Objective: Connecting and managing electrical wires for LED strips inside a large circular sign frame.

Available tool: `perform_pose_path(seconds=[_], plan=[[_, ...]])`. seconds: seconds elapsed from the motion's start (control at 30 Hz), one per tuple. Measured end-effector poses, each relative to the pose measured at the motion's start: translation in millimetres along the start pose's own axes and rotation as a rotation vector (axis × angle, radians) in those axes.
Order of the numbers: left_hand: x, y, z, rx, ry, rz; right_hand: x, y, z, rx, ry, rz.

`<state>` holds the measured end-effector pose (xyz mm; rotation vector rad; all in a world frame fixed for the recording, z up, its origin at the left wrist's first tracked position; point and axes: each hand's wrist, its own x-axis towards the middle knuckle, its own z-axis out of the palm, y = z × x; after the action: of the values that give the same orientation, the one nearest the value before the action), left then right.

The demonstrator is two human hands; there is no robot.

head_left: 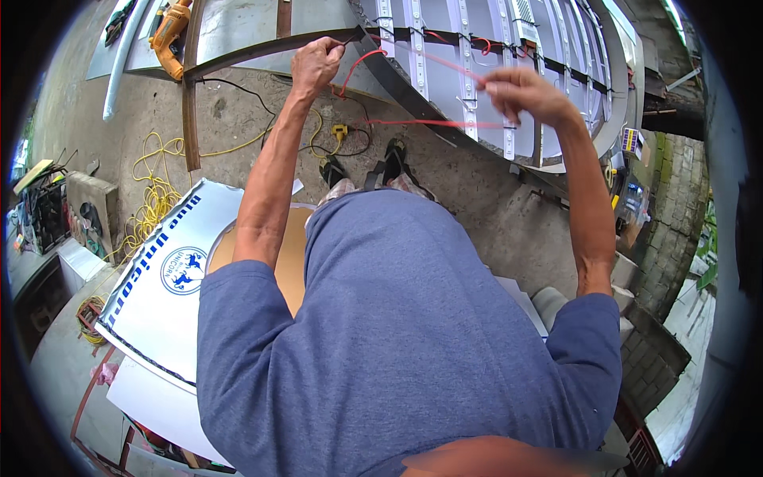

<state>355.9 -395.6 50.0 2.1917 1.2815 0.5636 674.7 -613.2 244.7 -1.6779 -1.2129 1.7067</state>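
My left hand (316, 65) is closed at the curved dark metal frame (373, 75), pinching a thin wire whose colour is hard to make out. My right hand (520, 94) has curled fingers on a red wire (437, 62), which stretches toward my left hand and is blurred. Another red length (429, 123) runs across below my right hand, and a looped red wire (350, 75) hangs beside my left hand. White LED strips (417, 56) with black ties lie in rows across the frame.
An orange power tool (168, 40) rests at upper left. Yellow cord (155, 191) and a yellow plug (339, 132) lie on concrete near my feet. A printed white panel (143, 318) and tan board (282, 278) lie left of my body. Small items (632, 191) sit at right.
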Motion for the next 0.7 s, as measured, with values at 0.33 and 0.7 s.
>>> perform_pose_path(seconds=[0.33, 0.7], plan=[[7.9, -2.9, -1.7, -0.110, 0.080, -0.009, -139.3, 78.1, -30.9, 0.061, 0.169, 0.405], [-29.4, -43.7, -35.3, 0.026, 0.210, -0.103, -121.8, -40.5, -197.1, -0.763, 0.476, 0.007]])
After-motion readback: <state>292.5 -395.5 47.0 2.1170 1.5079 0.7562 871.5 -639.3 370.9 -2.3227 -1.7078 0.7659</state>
